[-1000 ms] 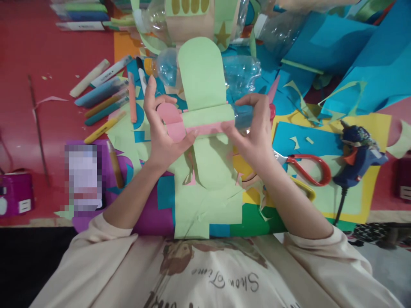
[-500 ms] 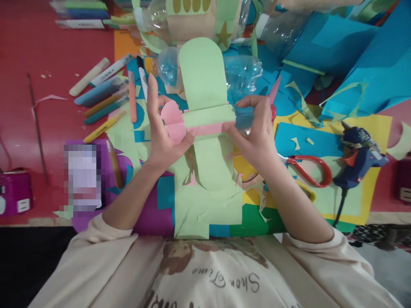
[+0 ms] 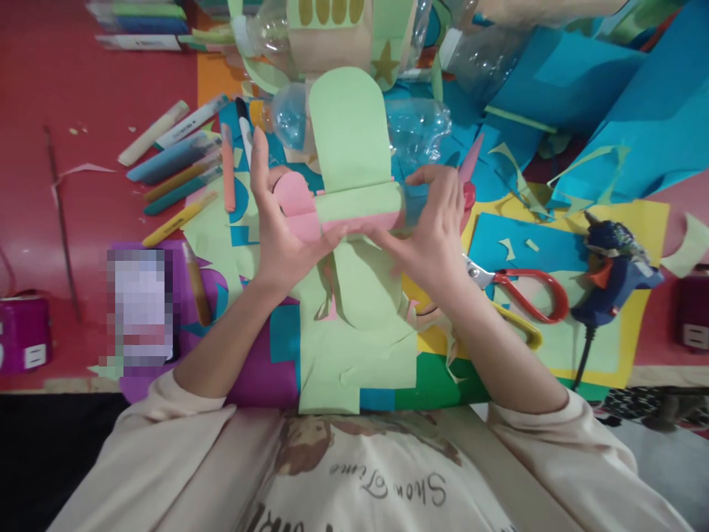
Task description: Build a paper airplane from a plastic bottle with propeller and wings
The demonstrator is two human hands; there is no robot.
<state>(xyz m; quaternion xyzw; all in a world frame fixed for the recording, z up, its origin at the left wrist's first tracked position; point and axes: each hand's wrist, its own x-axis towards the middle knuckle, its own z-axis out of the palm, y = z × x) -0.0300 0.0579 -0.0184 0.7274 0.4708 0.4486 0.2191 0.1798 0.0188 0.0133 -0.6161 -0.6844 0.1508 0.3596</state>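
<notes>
A clear plastic bottle lies sideways between my hands, wrapped in a green and pink paper band (image 3: 359, 209). A tall rounded green paper flap (image 3: 346, 125) stands up from the band, and another green flap (image 3: 365, 284) hangs below it. A pink paper circle (image 3: 292, 198) covers the bottle's left end. My left hand (image 3: 277, 222) grips that left end, thumb under the band and one finger stretched up. My right hand (image 3: 435, 229) is wrapped round the bottle's right part, with its thumb pressing the pink edge of the band.
Markers and pens (image 3: 177, 166) lie at the left on the red table (image 3: 83, 81). Red-handled scissors (image 3: 523, 292) and a blue glue gun (image 3: 614, 262) lie to the right. Blue paper sheets (image 3: 598, 96), other clear bottles (image 3: 415, 125) and paper scraps crowd the back. A purple box (image 3: 22, 332) sits far left.
My right thumb has slid leftward along the pink edge of the band, and the right hand now covers more of the bottle. The left hand has hardly moved.
</notes>
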